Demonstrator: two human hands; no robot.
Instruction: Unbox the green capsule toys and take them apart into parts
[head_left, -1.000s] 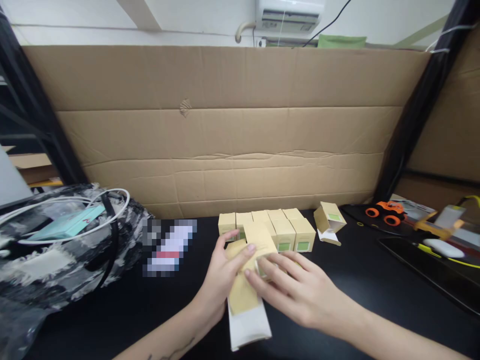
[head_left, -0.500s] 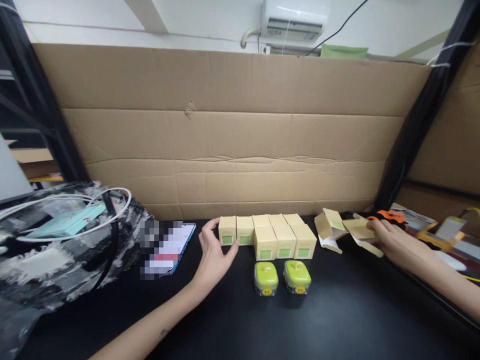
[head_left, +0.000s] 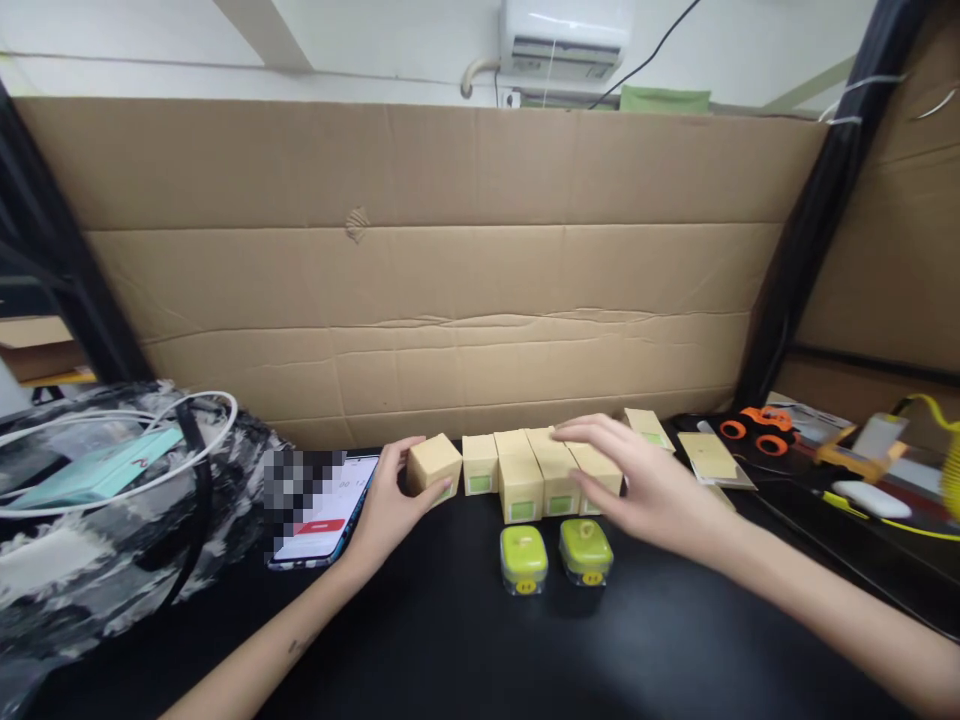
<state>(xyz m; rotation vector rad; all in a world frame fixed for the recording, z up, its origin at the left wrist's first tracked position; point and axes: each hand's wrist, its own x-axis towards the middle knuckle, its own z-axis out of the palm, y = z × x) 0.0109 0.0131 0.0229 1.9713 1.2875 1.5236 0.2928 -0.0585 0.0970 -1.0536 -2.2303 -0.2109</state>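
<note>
- We see the left hand point(head_left: 394, 508) gripping a small tan carton point(head_left: 433, 460), thumb across its front and fingers around its far side; the carton is a plain, matte card cube, turned and tilted.
- We find it at the left end of a row of like cartons point(head_left: 520, 478), smooth-faced and sharp-cornered, standing on the black tabletop point(head_left: 450, 640) with square green labels facing us.
- We see the right hand point(head_left: 652, 480) with its fingers spread apart and curved over the row's right end, gripping nothing; we cannot tell whether the fingertips touch the card.
- In front of the row we have two rounded-square tubs point(head_left: 523, 552), side by side but apart, with glossy lime-green lids over clear plastic bases, each bearing a yellow oval sticker.
- Beyond the right hand we make out an opened carton point(head_left: 646, 428), partly hidden, and near it an unfolded carton point(head_left: 709, 456) lying flat, its pale inner card showing.
- To our left lie a slim, glassy phone point(head_left: 322, 530) and a heap of shaggy black-and-white fabric point(head_left: 67, 570).
- Behind everything we see a broad cardboard panel point(head_left: 450, 270), ridged with horizontal creases.
</note>
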